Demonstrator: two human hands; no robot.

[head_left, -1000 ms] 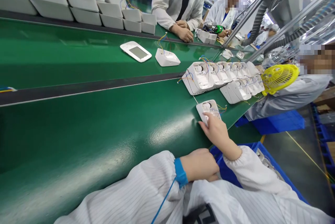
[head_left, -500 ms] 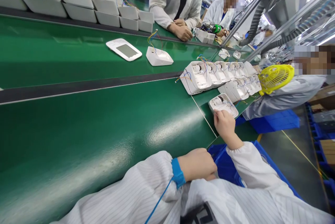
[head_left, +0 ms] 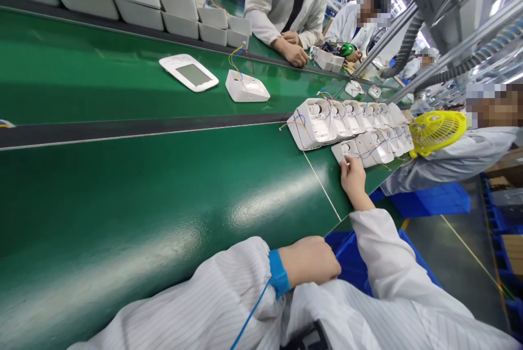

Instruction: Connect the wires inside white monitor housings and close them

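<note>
My right hand (head_left: 353, 180) pinches the near edge of a white plastic housing (head_left: 342, 149), which sits at the near end of the front row of similar housings. This housing is open at the top, with parts and thin wires inside. Close to my body, my left hand (head_left: 314, 259) is curled into a fist, back of the hand up. Its fingertips are hidden, so whatever it may hold does not show. A blue wrist strap (head_left: 278, 273) with a cord circles my left wrist.
Two rows of wired housings (head_left: 322, 124) line the green bench, near a yellow fan (head_left: 439, 131). Farther back lie a white panel with a screen (head_left: 190, 72) and a single housing (head_left: 246, 88). Stacked housings (head_left: 139, 12) stand beyond. Co-workers sit across and at right; a blue bin (head_left: 353, 263) is below.
My right hand has pushed the housing away from me, up against the front row. My left hand has stayed nearly still. The camera view has shifted slightly.
</note>
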